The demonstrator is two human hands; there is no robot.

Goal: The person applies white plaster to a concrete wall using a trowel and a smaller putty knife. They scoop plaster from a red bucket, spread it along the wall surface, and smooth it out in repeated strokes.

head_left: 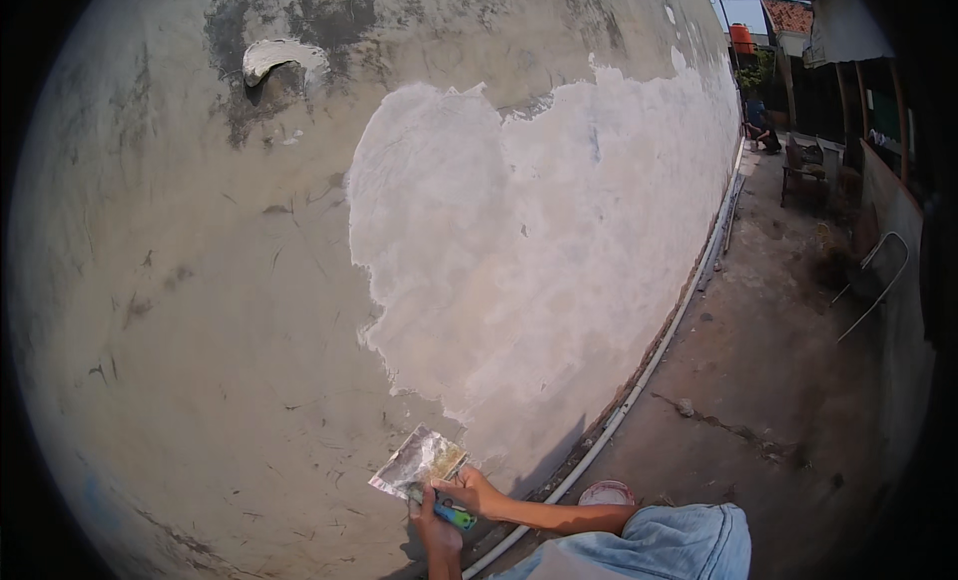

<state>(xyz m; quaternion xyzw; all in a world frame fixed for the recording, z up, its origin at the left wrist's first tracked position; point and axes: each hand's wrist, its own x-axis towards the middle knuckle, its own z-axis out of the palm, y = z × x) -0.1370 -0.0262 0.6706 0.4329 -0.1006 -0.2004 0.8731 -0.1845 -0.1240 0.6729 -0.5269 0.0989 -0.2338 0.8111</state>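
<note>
Close to the lower part of the wall, both my hands are together around a thin, flat, roughly square plate (pixel 407 462) smeared with whitish paste. My right hand (pixel 483 493) is closed at the plate's right edge. My left hand (pixel 435 528) is closed just below it, against a scraper with a green and blue handle (pixel 455 515). The fingers overlap, so which of them bear the plate is partly hidden. Behind the plate, a large patch of pale filler (pixel 529 231) covers the grey-beige wall (pixel 230 330), with a ragged left edge.
A white pipe (pixel 639 405) runs along the wall's foot. A round tub with a pale top (pixel 607 493) stands beside my right arm. A bent metal tube frame (pixel 888 281) leans at the right. Farther down the alley are a chair (pixel 803 171) and a crouching person (pixel 766 138).
</note>
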